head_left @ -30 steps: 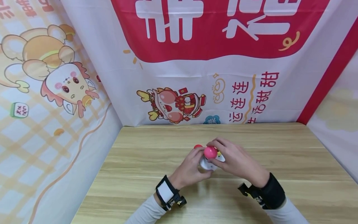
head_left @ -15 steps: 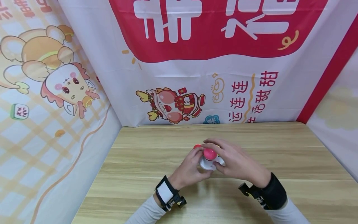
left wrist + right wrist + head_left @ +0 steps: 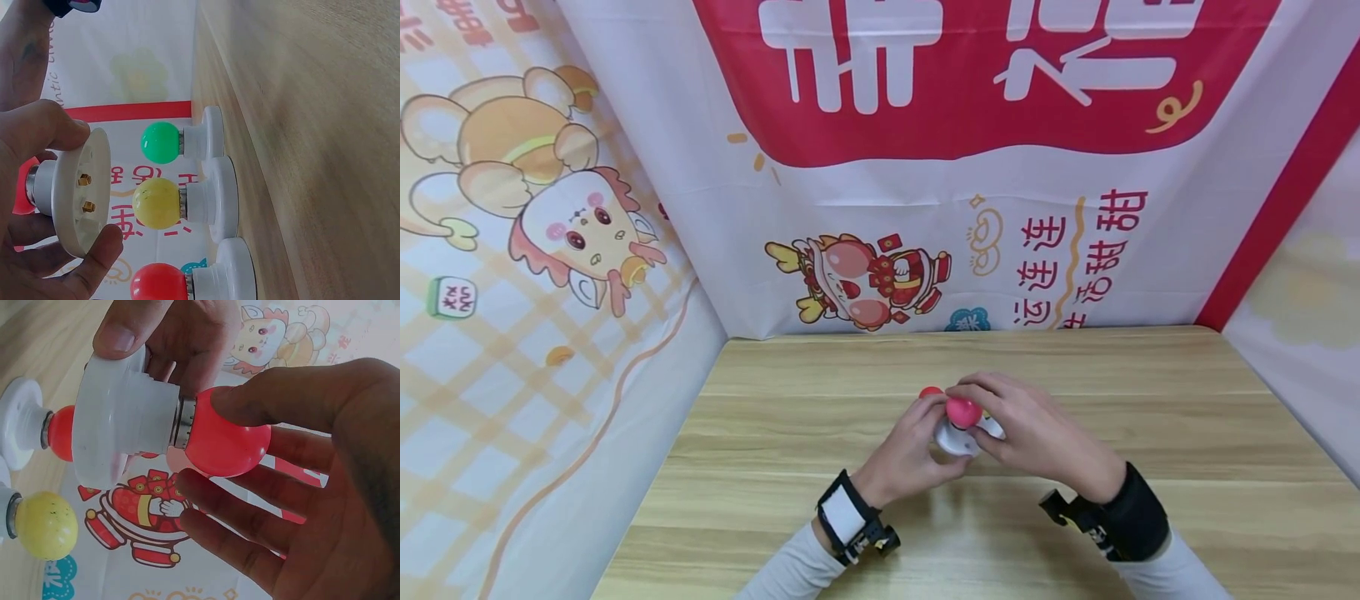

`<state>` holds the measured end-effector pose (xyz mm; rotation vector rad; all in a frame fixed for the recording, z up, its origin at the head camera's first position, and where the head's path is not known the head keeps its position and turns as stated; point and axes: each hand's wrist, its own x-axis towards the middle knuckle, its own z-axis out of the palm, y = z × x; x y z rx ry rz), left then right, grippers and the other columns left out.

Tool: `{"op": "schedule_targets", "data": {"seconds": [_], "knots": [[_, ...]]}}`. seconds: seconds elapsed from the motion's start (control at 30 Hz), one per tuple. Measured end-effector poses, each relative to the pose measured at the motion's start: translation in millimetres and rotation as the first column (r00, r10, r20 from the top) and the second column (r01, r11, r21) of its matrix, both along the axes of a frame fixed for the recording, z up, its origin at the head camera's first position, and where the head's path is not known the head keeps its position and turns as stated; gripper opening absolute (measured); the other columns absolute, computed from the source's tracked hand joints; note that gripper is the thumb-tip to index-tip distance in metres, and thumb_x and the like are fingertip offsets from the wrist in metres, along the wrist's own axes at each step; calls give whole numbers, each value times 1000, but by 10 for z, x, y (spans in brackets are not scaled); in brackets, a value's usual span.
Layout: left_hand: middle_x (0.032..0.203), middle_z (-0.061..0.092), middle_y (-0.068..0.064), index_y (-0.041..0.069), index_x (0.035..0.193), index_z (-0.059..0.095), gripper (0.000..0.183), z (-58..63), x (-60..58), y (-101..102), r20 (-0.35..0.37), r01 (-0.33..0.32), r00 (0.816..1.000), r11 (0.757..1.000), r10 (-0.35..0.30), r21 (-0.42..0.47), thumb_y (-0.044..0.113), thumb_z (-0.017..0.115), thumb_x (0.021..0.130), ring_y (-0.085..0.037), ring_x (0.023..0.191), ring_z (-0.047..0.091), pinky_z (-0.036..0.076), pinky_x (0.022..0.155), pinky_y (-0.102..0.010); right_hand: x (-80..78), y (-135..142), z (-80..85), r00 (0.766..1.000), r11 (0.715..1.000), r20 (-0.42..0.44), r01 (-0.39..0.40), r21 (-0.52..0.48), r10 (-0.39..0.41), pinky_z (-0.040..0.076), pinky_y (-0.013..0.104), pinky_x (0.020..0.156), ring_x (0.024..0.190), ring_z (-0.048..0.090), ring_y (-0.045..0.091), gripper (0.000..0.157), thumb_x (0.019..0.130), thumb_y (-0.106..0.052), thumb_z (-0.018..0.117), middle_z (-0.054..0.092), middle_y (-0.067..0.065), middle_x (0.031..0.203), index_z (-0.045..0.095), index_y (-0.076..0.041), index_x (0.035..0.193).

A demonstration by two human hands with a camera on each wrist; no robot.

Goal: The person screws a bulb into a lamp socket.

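My left hand [image 3: 917, 450] grips a white round lamp holder [image 3: 953, 440] by the rim of its base, lifted off the table. In the left wrist view the hollow underside of that lamp holder [image 3: 81, 194] shows two brass screws. A pinkish-red light bulb [image 3: 964, 412] sits in its socket, a metal collar visible between them. My right hand [image 3: 1030, 429] holds this bulb. In the right wrist view the thumb lies on the red bulb [image 3: 228, 440] and the other fingers spread around its far side, partly hidden.
Behind the hands, three more white lamp holders stand in a row on the wooden table [image 3: 790, 433]. They carry a green bulb [image 3: 159, 142], a yellow bulb [image 3: 156, 204] and a red bulb [image 3: 159, 284]. A printed cloth [image 3: 865, 192] hangs at the table's back edge.
My right fingers and thumb shifted around the bulb, first round to the left over it, then partly back. My left hand and the lamp holder stayed put.
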<state>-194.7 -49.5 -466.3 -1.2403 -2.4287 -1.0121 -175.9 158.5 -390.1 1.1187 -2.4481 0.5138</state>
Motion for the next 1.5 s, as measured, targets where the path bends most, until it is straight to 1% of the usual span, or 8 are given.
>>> {"op": "schedule_targets", "data": {"seconds": [0.3,0.53,0.7,0.83,1.0,1.1,1.3,1.5], "knots": [[138,44,1,18,144,38,79,17,16,5,24,4,1000,1000,-4,8,29,79,77,-8,120,44,46,98,-22,-3,-17,11,998,998,5,59,-9,-58,58,33,78,95,60,12,48,74,-32,81,62,-1,109,65,-13,116],[137,44,2,18,144,39,78,14,12,3,26,4,1000,1000,-5,5,28,79,77,-7,120,44,46,98,-23,-18,-21,4,996,996,9,83,12,-83,58,34,79,94,61,12,48,76,-36,80,62,-1,108,64,-14,116],[138,44,1,17,144,38,79,0,10,-4,31,-7,999,1000,7,-6,30,79,78,-8,121,44,46,98,-24,-4,-2,-6,995,995,41,87,49,-89,56,34,85,105,59,14,63,76,-40,79,61,1,120,58,-16,130],[139,44,0,17,145,37,79,-4,8,-7,19,-12,1000,1000,12,-10,33,77,79,-8,122,43,46,99,-24,9,20,-4,996,997,76,53,52,-57,54,35,90,114,54,14,73,75,-36,80,56,0,130,50,-21,140],[141,42,2,17,146,36,79,0,-2,-3,0,-1,1000,1000,1,-3,33,76,80,-7,123,41,44,101,-23,-4,27,-4,998,999,64,-9,38,7,52,36,94,117,52,14,64,75,-17,77,56,-1,130,54,-17,135],[141,41,3,18,146,35,79,2,-3,-3,3,3,1000,1000,-3,1,33,76,80,-6,123,41,43,102,-22,-5,25,0,998,999,57,-30,32,28,51,36,95,117,52,14,57,76,-12,75,58,-1,128,58,-15,130],[138,43,4,18,145,37,78,18,9,-4,11,-1,1000,1000,1,-1,33,76,79,-6,120,42,44,101,-21,2,29,10,997,999,64,-36,18,34,53,37,92,114,54,15,51,77,-13,77,60,0,124,61,-13,125],[137,44,3,18,144,38,78,30,27,6,18,-8,1000,1000,8,-2,32,78,78,-7,120,43,46,99,-23,2,30,-1,999,1000,44,-12,9,12,55,32,87,107,57,13,49,77,-21,79,61,1,119,63,-13,122]]}}
